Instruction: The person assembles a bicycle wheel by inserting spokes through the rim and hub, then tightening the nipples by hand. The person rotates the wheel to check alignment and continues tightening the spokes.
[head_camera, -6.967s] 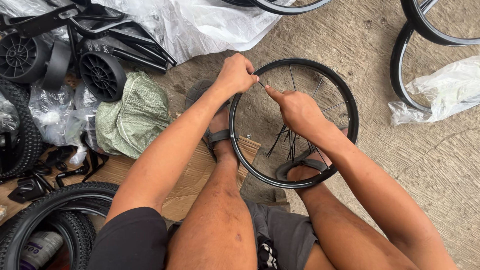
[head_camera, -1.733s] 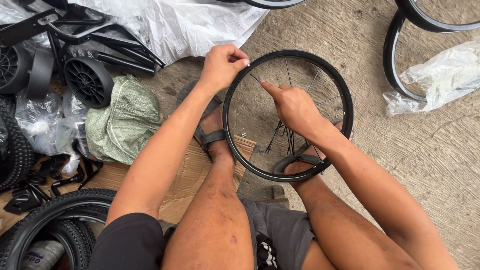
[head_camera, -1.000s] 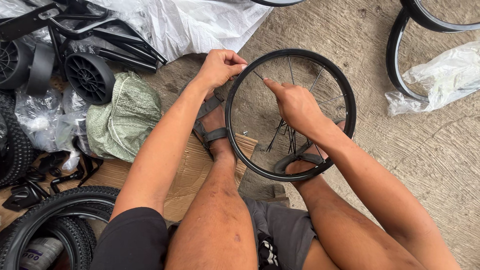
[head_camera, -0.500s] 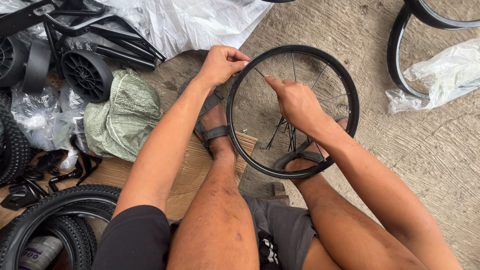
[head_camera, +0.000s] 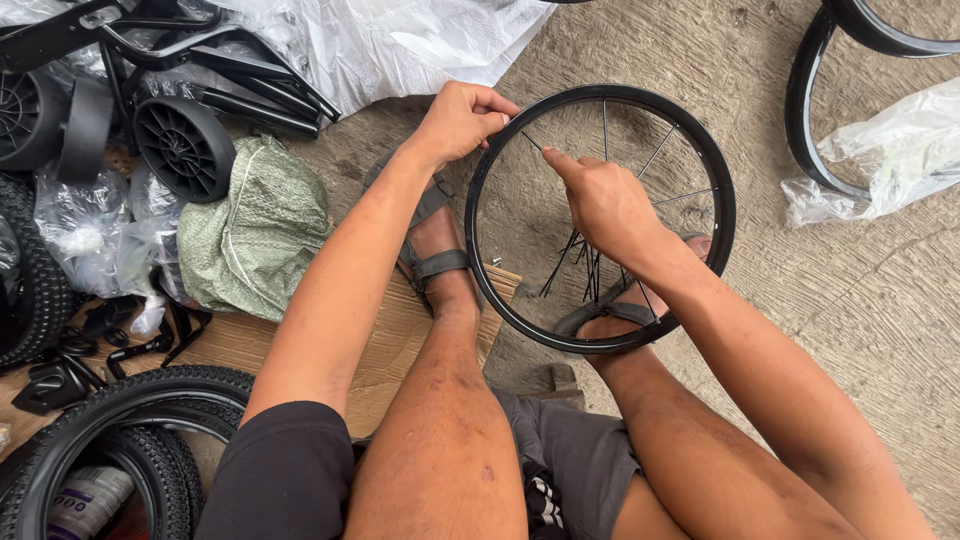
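A black bicycle wheel rim (head_camera: 722, 190) stands tilted between my sandalled feet, with thin spokes (head_camera: 590, 268) hanging loose toward its middle. My left hand (head_camera: 462, 118) pinches the rim's upper left edge where a spoke meets it. Inside the rim, my right hand (head_camera: 600, 200) holds a spoke, its index finger pointing toward the left hand. Both forearms reach out over my bare knees.
A green woven sack (head_camera: 250, 235) and a black plastic wheel (head_camera: 185, 145) lie left, with clear plastic bags (head_camera: 400, 40) behind. Knobby tyres (head_camera: 120, 430) sit at lower left on cardboard (head_camera: 390, 340). More rims (head_camera: 810, 110) and a plastic bag (head_camera: 880, 150) lie right on concrete.
The rim and both hands have stayed nearly in place. The view has shifted slightly, and my fingers keep working the spoke at the rim's upper left edge.
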